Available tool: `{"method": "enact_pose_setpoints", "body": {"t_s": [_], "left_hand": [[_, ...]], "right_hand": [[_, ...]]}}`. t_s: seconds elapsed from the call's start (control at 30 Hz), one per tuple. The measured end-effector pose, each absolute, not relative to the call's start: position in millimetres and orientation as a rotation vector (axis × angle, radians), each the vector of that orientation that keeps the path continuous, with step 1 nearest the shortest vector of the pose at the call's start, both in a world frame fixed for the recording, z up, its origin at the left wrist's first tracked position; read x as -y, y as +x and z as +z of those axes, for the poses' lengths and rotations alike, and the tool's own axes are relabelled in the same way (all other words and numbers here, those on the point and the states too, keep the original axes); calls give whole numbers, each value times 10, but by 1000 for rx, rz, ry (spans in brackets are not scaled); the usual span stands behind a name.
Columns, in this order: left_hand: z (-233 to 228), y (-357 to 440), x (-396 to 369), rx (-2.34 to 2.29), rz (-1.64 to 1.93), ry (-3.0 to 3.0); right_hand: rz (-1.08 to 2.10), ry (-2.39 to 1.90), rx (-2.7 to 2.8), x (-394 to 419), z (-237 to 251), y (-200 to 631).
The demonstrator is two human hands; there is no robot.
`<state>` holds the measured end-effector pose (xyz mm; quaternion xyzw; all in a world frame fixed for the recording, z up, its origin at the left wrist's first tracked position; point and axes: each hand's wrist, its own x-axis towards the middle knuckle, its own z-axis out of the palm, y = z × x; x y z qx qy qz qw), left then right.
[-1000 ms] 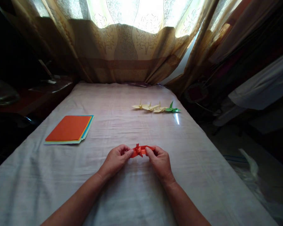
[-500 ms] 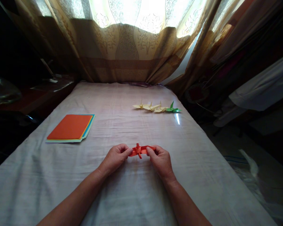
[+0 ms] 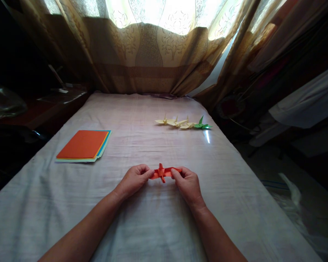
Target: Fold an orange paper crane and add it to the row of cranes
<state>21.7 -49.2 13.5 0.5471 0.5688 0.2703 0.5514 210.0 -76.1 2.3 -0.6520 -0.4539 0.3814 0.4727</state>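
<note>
A red-orange origami crane (image 3: 161,173) is stretched between my two hands above the sheet, its wings out to the sides. My left hand (image 3: 138,178) pinches the left wing between thumb and fingers. The right wing is pinched by my right hand (image 3: 187,182), with the thumb on top. Farther back on the right, several folded paper cranes stand in a row: pale yellow cranes (image 3: 177,123) and a green crane (image 3: 202,124) at the right end. To the left lies a stack of coloured paper sheets (image 3: 83,144), orange on top.
A pale checked sheet (image 3: 131,138) covers the flat surface. Behind its far edge hangs a patterned curtain (image 3: 147,47). Hanging cloth (image 3: 308,98) is on the right, and a dark red table (image 3: 43,112) with clear plastic on it stands at the left.
Both hands keep their pinch on the crane's wings, with hardly any movement. The whole view has shifted slightly.
</note>
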Motion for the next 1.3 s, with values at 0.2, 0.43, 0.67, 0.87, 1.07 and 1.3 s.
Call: {"method": "enact_pose_setpoints", "body": {"t_s": [0.2,0.43,0.67,0.87,1.07,1.3], "left_hand": [[142,192,484,-1311,620,1297],[146,146,460,-1273,603,1286],[54,159,413,-1313,649,1305],[26,195,375,-1379,726,1344],[25,67,365,-1461,861,1367],[-15,-78,408,-1515,1033,1379]], "right_hand": [[946,-1575,1143,743,37,2110],[1005,-1584,1121,730,34,2157],[1005,-1578,1092,697,-34,2144],[1009,-1548,1055,623,-106,2146],[920,-1511,1049,640,-166,2212],[625,-1524,1255,834,-124,2107]]}}
